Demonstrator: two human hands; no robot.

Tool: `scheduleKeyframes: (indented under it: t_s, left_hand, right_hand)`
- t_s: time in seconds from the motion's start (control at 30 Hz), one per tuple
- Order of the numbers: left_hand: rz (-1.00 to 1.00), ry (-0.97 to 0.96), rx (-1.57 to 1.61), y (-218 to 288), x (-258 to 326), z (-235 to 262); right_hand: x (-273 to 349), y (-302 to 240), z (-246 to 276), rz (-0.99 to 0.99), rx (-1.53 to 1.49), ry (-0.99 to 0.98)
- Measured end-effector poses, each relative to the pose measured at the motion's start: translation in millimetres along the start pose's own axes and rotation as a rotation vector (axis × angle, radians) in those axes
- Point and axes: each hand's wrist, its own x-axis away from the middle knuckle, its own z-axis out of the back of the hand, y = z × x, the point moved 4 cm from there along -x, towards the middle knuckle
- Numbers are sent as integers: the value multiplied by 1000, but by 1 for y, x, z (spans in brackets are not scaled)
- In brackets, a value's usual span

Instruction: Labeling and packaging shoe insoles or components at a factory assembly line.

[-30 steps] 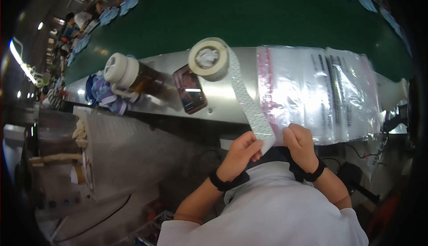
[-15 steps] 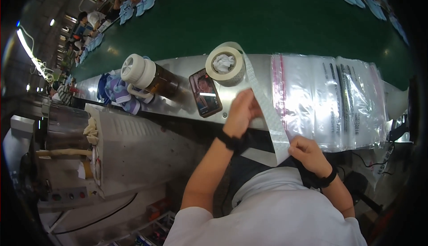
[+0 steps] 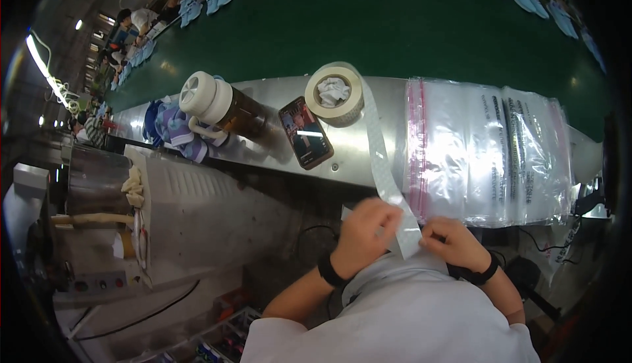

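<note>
Glossy whitish label strip (image 3: 381, 165) hangs from a cream-coloured round tape roll (image 3: 334, 113) on the shiny bare-metal table (image 3: 352, 155), crossing its near edge down to the 2 hands. Right hand (image 3: 455, 244): grip narrow, thumb and finger pinching the strip's right edge; left hand (image 3: 366, 234): fingers curled against the strip's left side, blurred, cannot tell if gripping. Dark rectangular phone (image 3: 306, 132) left of roll, flat clear-plastic bags (image 3: 454, 152) right of strip.

Before me: steel tabletop (image 3: 352, 159) edging a broad green surface (image 3: 276, 40). To my left: grey machine housing (image 3: 191, 215). Upper left, I see a lit tube (image 3: 37, 57) and smaller lights (image 3: 79, 25).
</note>
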Motion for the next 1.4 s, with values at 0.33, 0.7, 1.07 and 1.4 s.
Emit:
scheduleKeyframes:
  t_s: [0.33, 0.7, 1.07, 1.4]
  left_hand:
    - [211, -34, 246, 5, 10, -20]
    - [39, 97, 49, 2, -15, -3]
    - [-279, -165, -137, 18, -32, -23]
    - [-284, -320, -332, 3, -29, -52]
  right_hand:
    - [-28, -20, -10, 170, 71, 222]
    - [-25, -22, -10, 135, 133, 295]
    - [-33, 14, 47, 88, 683, 870]
    - [-47, 30, 40, 26, 861, 961]
